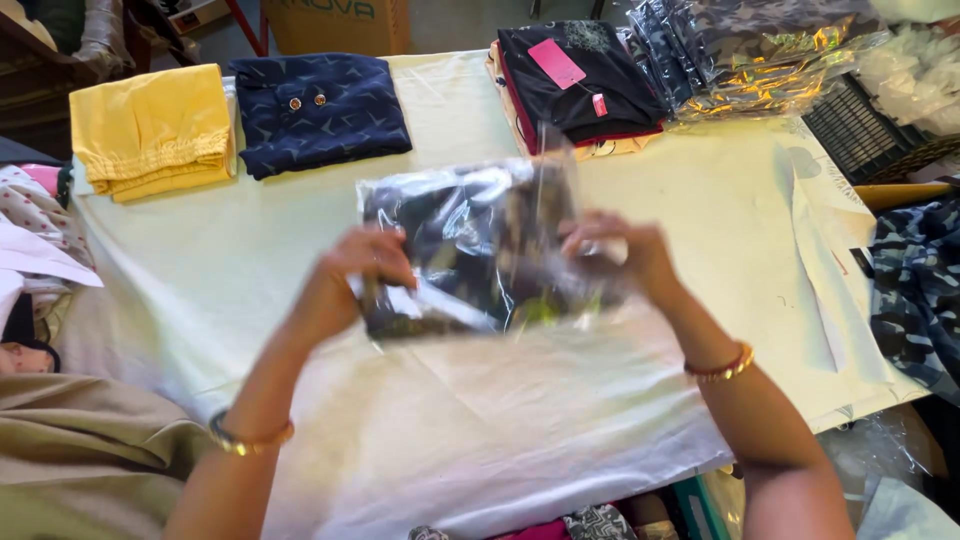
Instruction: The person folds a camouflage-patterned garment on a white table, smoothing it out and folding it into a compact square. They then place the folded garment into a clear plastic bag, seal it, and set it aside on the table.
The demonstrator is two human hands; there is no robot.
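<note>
A dark patterned garment sealed in a clear plastic bag [480,245] is held up above the pale cloth-covered table [250,260]. My left hand [350,285] grips the bag's lower left edge. My right hand [625,255] grips its right side, fingers curled over the plastic. Both wrists carry gold bangles. The bag's open flap sticks upward at the top.
At the table's back lie a folded yellow garment [150,130], a folded navy shirt [320,110], a black garment stack with a pink tag [575,85], and shiny bagged clothes [760,55]. A black crate [860,125] and camouflage fabric [920,290] sit right. Beige cloth [80,450] lies lower left.
</note>
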